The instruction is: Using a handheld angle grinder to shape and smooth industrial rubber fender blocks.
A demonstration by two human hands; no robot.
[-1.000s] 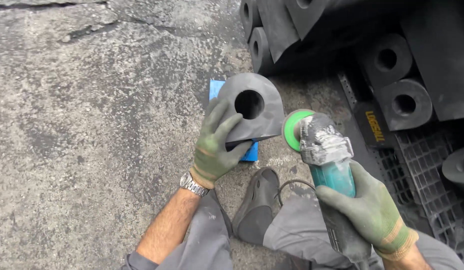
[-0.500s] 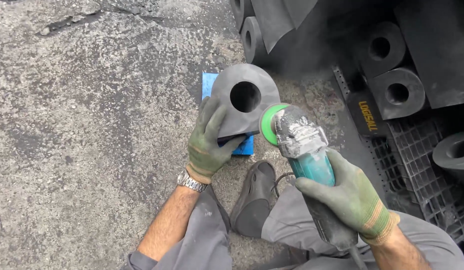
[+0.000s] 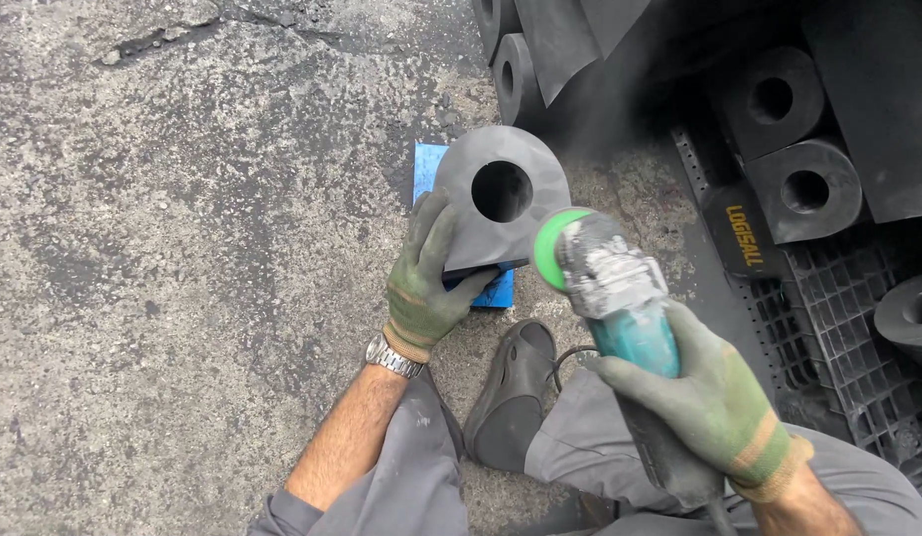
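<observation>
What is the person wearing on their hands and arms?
Both hands wear green knitted work gloves, grubby with grey dust, with tan cuffs striped in orange. The left hand has a silver metal wristwatch just below the glove, and a grey sleeve pushed up above the elbow. The right hand meets a grey sleeve too.

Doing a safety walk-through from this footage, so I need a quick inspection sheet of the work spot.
Surface: rough cracked concrete floor.
Job's things: grey block with round hole on blue pad; angle grinder, green disc at the block's edge, dust rising.
Clutter: similar black blocks stacked on a black plastic pallet.
Hands: left hand, gloved, steadies block; right hand, gloved, holds grinder.
Cables: grinder cord by the shoe.
Surroundings: nothing seen.
</observation>
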